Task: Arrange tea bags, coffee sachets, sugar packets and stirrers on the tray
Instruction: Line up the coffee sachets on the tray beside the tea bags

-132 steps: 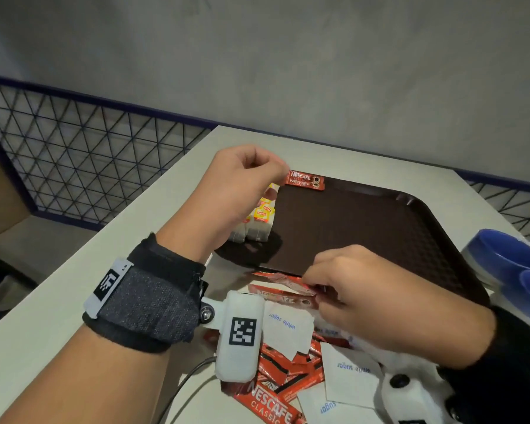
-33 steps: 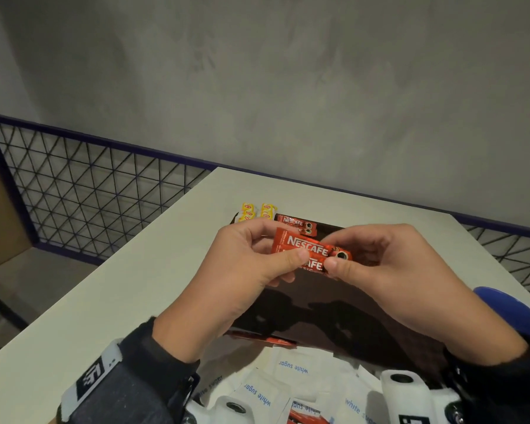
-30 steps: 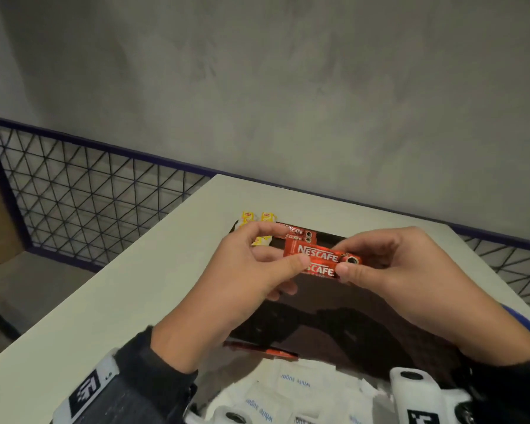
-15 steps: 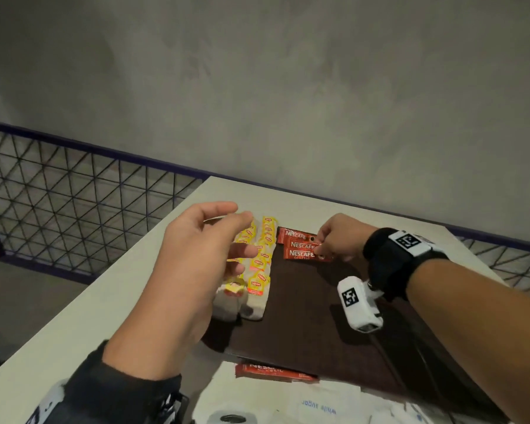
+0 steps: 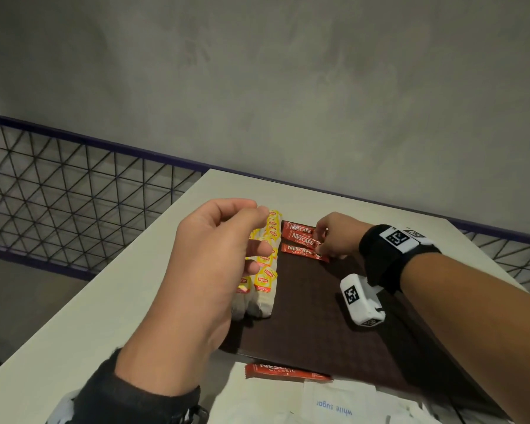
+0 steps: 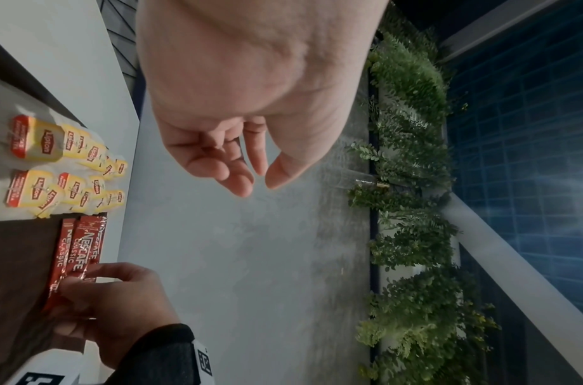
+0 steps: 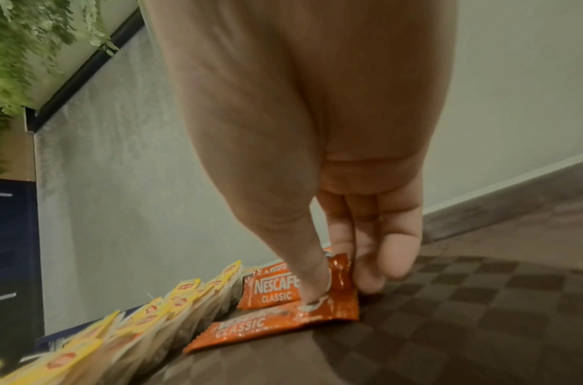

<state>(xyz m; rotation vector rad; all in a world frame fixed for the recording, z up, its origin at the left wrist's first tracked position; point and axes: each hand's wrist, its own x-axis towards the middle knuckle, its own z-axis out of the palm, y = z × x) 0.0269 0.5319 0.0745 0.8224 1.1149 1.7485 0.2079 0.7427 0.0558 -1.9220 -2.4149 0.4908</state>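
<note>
A dark brown tray [image 5: 318, 316] lies on the white table [image 5: 110, 301]. Two rows of yellow-tagged tea bags [image 5: 265, 276] run along its left side. At the far end lie three red coffee sachets [image 5: 300, 240]. My right hand [image 5: 320, 243] pinches the right end of the middle coffee sachet [image 7: 273, 289] between thumb and fingers, lifting that end a little off the tray [image 7: 464, 312]. The nearest sachet [image 7: 260, 323] lies flat. My left hand [image 5: 262, 232] hovers above the tea bags [image 6: 52, 169], fingers loosely curled and holding nothing [image 6: 258, 182].
Another red sachet [image 5: 285, 370] lies off the tray by its near edge, on a heap of white sugar packets [image 5: 334, 407]. A wire mesh railing [image 5: 74, 194] runs left of the table, and a grey wall stands close behind it.
A second ago both hands held two sachets in the air. The left hand let go and drew back; the right hand carried them to the tray's far end, where one now lies flat.
</note>
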